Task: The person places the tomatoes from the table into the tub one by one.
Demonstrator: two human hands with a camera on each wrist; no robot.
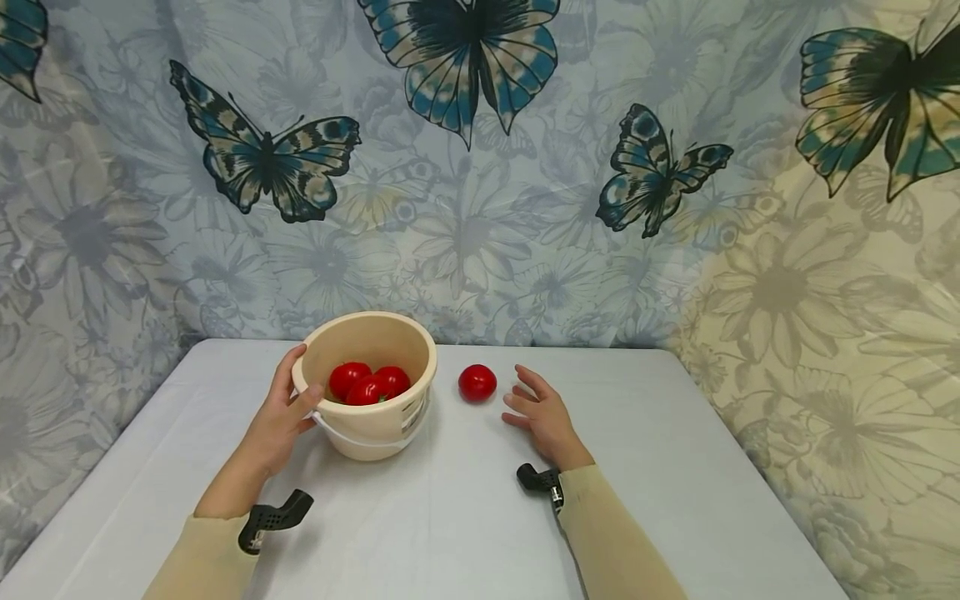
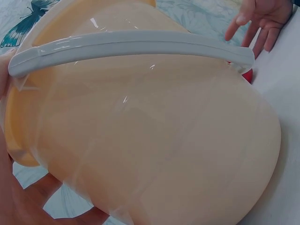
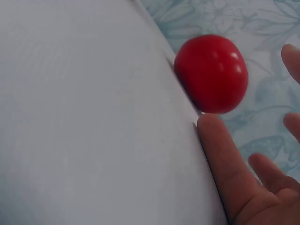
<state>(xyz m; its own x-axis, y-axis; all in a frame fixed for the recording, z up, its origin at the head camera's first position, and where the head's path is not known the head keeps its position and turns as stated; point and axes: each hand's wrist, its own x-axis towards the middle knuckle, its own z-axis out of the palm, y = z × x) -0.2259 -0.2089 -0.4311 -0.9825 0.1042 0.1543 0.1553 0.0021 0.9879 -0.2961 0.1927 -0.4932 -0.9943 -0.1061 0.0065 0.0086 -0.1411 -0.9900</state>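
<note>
A cream bucket (image 1: 375, 432) with a white handle (image 1: 360, 442) stands at the left of the table, tilted a little. Three red tomatoes (image 1: 349, 380) lie inside it. My left hand (image 1: 279, 417) grips the bucket's left rim. In the left wrist view the bucket's side (image 2: 154, 126) fills most of the picture, its handle across the upper part. One more tomato (image 1: 477, 383) rests on the table right of the bucket. Just right of that tomato is my right hand (image 1: 546, 421), fingers spread and holding nothing. In the right wrist view its fingers (image 3: 225, 159) lie close to the tomato (image 3: 212, 74).
A white cloth covers the table (image 1: 645, 517). Behind its back edge hangs a curtain (image 1: 465, 225) printed with butterflies and flowers, which continues along both sides. Each wrist wears a black camera mount (image 1: 276, 518).
</note>
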